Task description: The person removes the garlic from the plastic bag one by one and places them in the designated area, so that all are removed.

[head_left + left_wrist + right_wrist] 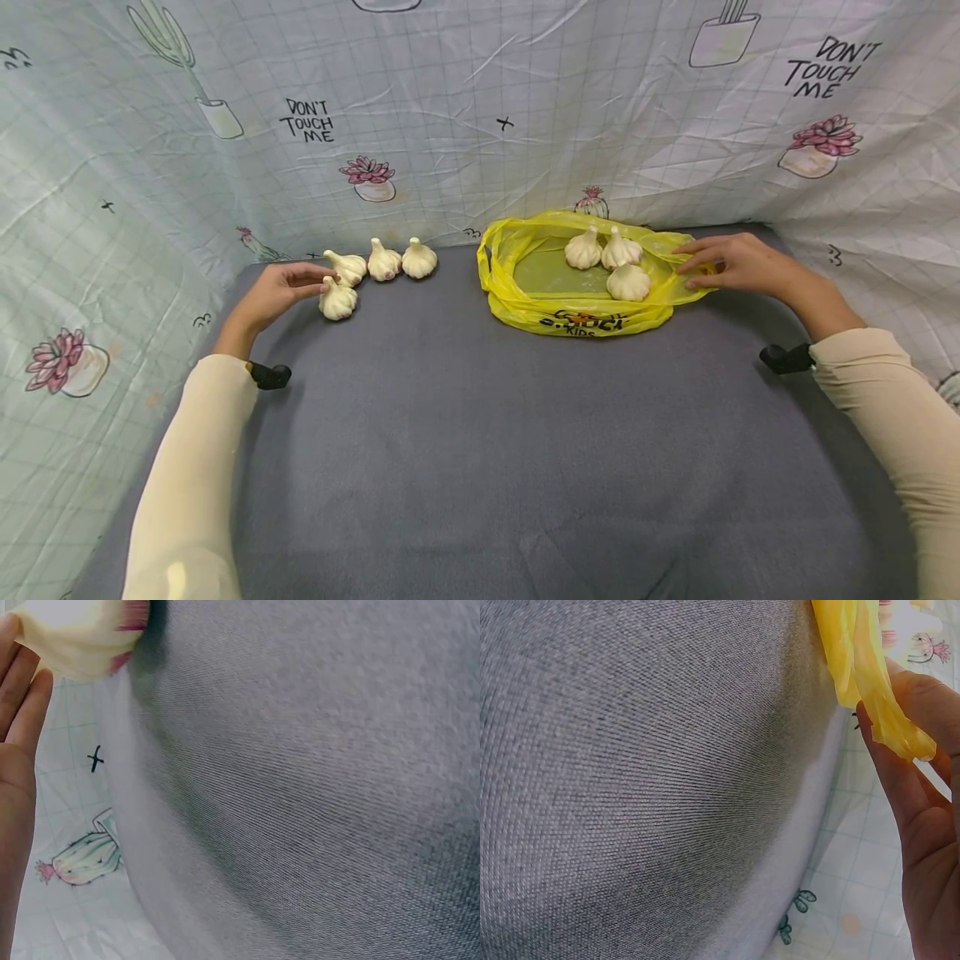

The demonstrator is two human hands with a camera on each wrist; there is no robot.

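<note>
- A cream left sleeve [191, 475] and a cream right sleeve [873, 392] reach in from the near corners of the worktop [480, 450], which is covered in grey cloth.
- At each wrist, just past the cuff, sits a small black piece: the left black piece [270, 377] and the right black piece [783, 359].
- Near the worktop's left edge, toward its far left corner, the left hand [272, 296] pinches a garlic bulb [338, 302] by its upper part, thumb and fingers only slightly parted around it. Whether that bulb touches the worktop I cannot tell.
- Right of centre, along the far edge, lies a yellow plastic bag [551, 318], its mouth spread wide and dark print on its near side.
- Toward the far right corner, the right hand [738, 260] holds the bag's right rim, thumb and fingers nearly meeting on the thin plastic.
- Inside the bag's right half rest three bulbs: a front bulb [628, 283], with a left rear bulb [582, 249] and a right rear bulb [622, 248] behind it.
- Along the far edge, left of the bag, stand two upright bulbs, the middle bulb [385, 261] and the right-hand bulb [418, 259]; a tilted bulb [348, 268] lies just behind the held one.
- Beyond hangs a pale printed cloth [450, 125] with potted plants and lettering.
</note>
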